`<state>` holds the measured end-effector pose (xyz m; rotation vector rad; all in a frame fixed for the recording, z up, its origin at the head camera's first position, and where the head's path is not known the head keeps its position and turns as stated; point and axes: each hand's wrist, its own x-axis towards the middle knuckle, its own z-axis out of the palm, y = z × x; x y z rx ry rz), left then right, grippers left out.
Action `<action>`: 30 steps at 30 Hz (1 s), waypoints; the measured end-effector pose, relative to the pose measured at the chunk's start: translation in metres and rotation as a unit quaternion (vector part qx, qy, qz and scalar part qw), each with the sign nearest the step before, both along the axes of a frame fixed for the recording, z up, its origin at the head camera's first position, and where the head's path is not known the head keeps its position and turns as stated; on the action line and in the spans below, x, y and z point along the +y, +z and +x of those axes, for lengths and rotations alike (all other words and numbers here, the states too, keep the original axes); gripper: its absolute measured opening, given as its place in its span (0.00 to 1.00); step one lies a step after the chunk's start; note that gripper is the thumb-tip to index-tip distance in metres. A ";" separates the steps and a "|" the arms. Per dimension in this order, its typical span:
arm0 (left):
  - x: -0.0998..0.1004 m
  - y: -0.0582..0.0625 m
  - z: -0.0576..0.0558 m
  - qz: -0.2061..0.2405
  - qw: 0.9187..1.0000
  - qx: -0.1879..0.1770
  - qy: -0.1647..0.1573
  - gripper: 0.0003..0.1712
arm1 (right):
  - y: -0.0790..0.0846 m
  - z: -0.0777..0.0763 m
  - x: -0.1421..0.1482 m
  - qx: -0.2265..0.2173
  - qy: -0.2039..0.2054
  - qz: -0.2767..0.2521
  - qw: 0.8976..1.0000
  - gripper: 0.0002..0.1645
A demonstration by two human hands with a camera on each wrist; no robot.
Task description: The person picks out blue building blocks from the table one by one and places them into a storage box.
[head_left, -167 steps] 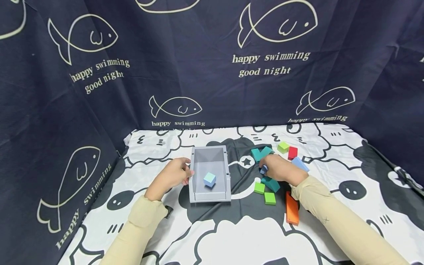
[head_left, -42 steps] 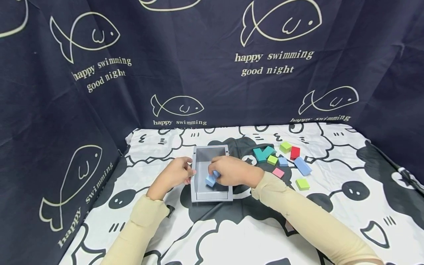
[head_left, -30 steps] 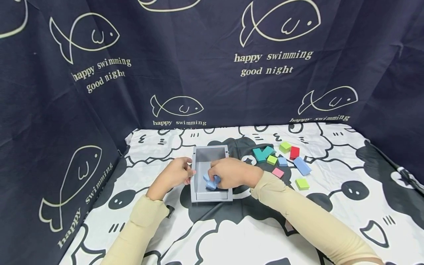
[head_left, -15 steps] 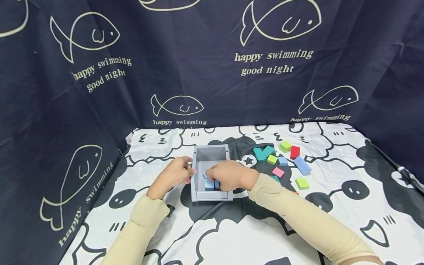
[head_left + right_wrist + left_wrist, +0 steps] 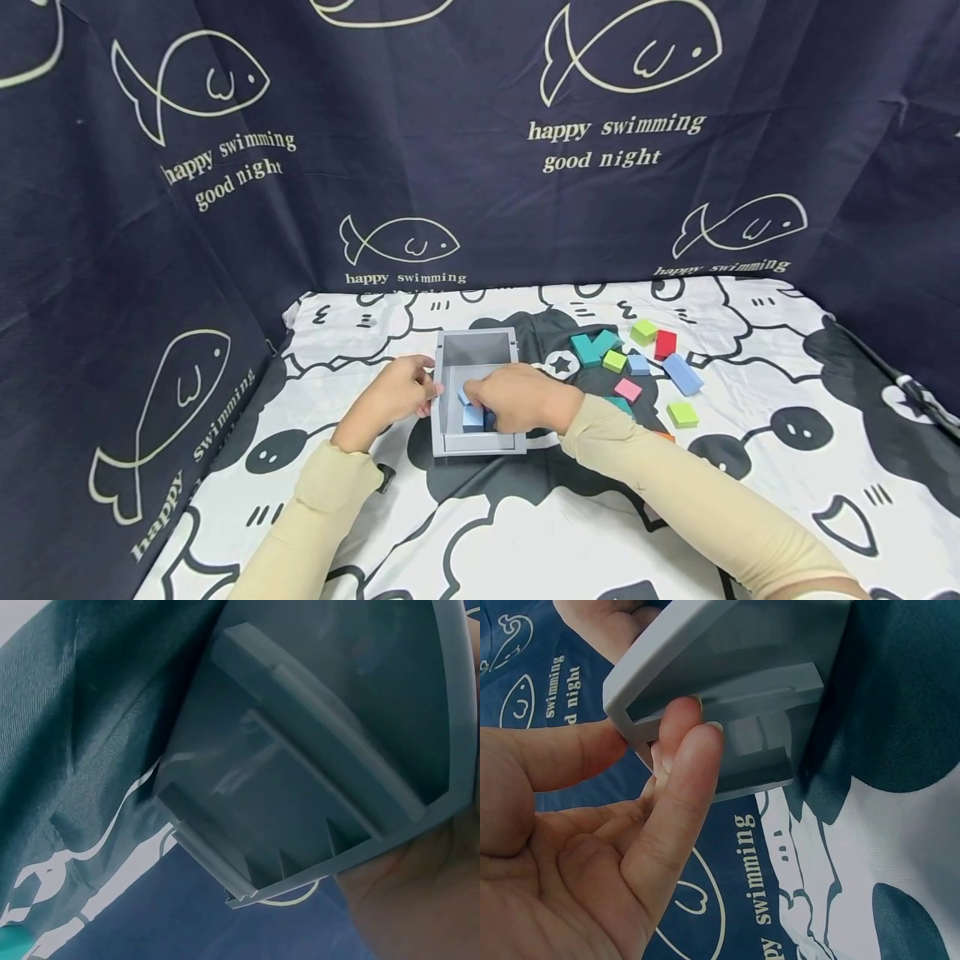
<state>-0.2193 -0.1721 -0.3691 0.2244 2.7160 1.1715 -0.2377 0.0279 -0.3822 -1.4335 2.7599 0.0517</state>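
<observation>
A grey box [image 5: 480, 451] stands on the patterned cloth, its rim and ribbed outer walls close up in both wrist views. My left hand [image 5: 392, 392] pinches its left rim, with the thumb on top and the fingers under the edge in the left wrist view. Inside the box my right hand [image 5: 520, 397] has curled fingers on small blue blocks. One light blue block [image 5: 473, 418] lies by the fingertips, another blue block [image 5: 465, 396] peeks out beside the index finger, and a darker blue piece is partly hidden under the hand. In the right wrist view the box wall hides the fingers.
Right of the box lie teal blocks [image 5: 587, 350], green blocks [image 5: 643, 333], a red block [image 5: 665, 344], blue blocks [image 5: 682, 374] and a pink block [image 5: 627, 389]. The right sleeve partly covers an orange block [image 5: 664, 436]. A dark curtain [image 5: 480, 150] hangs behind.
My right hand has come from the loose blocks into the box with blue blocks, then shifted slightly toward the near end. Blue pieces there now sit closer together. The left hand stays at the rim.
</observation>
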 end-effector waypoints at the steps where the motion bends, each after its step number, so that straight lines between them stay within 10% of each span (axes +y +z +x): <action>1: 0.000 0.000 0.000 -0.001 1.000 0.000 0.000 0.27 | 0.000 0.000 0.000 -0.001 0.000 0.000 1.000 0.17; 30: 0.001 -0.001 -0.001 -0.001 1.000 -0.006 0.007 0.27 | 0.009 -0.006 0.014 -0.068 0.085 -0.121 0.987 0.17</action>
